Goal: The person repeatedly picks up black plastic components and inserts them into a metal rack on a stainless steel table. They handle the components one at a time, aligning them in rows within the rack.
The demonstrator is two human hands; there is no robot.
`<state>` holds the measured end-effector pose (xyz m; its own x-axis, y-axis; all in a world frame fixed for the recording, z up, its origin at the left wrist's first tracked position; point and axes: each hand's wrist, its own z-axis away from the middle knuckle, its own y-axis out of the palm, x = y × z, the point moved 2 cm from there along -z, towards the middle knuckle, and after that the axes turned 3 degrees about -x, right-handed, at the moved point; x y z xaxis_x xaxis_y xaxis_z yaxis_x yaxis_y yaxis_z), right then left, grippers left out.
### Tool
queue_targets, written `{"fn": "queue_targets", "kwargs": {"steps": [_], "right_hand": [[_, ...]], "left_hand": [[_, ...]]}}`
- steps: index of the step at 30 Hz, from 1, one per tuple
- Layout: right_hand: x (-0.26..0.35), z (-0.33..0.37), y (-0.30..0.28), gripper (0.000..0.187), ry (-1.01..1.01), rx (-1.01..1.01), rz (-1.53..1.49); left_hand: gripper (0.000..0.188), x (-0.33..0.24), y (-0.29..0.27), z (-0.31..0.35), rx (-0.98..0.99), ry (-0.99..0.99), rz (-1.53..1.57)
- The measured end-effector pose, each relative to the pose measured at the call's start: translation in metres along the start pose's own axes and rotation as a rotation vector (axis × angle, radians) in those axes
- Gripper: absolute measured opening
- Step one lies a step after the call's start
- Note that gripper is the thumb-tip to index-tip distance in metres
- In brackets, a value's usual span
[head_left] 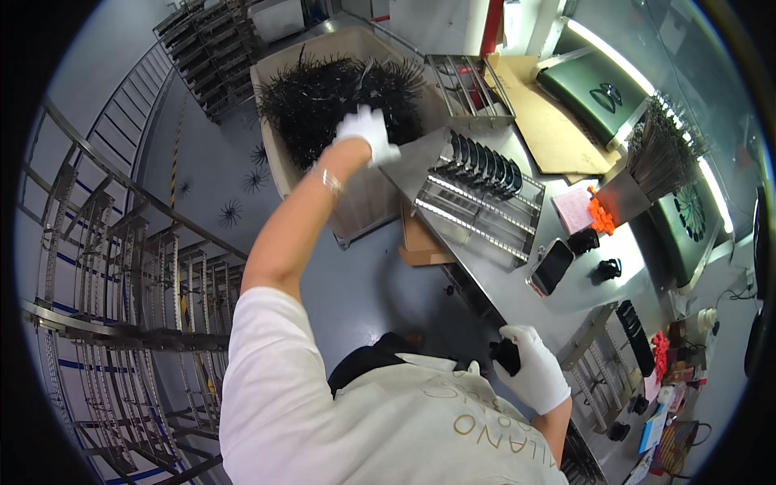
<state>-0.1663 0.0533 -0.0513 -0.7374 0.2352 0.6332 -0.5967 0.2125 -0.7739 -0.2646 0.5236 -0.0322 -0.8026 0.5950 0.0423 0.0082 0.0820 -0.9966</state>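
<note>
My left hand (365, 135), in a white glove, is stretched out over the near right part of a large beige bin (279, 166). Its thumb stands apart from the fingers, and nothing shows in it. Below it, the bin is heaped with spiky black plastic pieces (323, 97). By the table's near edge, close to my body, my gloved right hand (535, 372) is closed on a small black part (507, 356), whose exact kind I cannot make out. On the metal table (477, 279), a slotted metal rack (477, 214) carries a row of curved black parts (485, 166) at its far side.
Another metal rack (469, 85) lies at the table's far end beside cardboard (550, 121). A phone (552, 267), a pink notepad (573, 210) and a metal holder of thin dark stems (626, 194) are to the right. Tall metal racks (121, 323) stand left.
</note>
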Motion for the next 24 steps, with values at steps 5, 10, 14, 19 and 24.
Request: {"fn": "queue_targets", "kwargs": {"steps": [5, 10, 14, 19, 24], "right_hand": [[-0.024, 0.011, -0.005, 0.059, 0.040, -0.135, -0.028], [-0.029, 0.025, -0.018, 0.086, 0.080, 0.046, 0.023], [-0.079, 0.099, -0.011, 0.064, 0.230, -0.532, -0.344], [-0.128, 0.139, -0.040, 0.040, -0.005, -0.792, -0.151], [-0.171, 0.187, -0.074, 0.083, 0.191, -0.682, -0.433]], "left_hand": [[0.049, -0.160, 0.061, 0.167, 1.498, 0.667, 1.108], [0.041, -0.254, 0.071, 0.263, 1.476, 0.763, 1.053], [0.058, -0.318, 0.103, 0.316, 0.998, 0.981, 1.194], [0.025, -0.398, 0.113, 0.302, 1.583, 0.978, 1.002], [0.012, -0.454, 0.038, 0.293, 1.492, 0.872, 0.916]]}}
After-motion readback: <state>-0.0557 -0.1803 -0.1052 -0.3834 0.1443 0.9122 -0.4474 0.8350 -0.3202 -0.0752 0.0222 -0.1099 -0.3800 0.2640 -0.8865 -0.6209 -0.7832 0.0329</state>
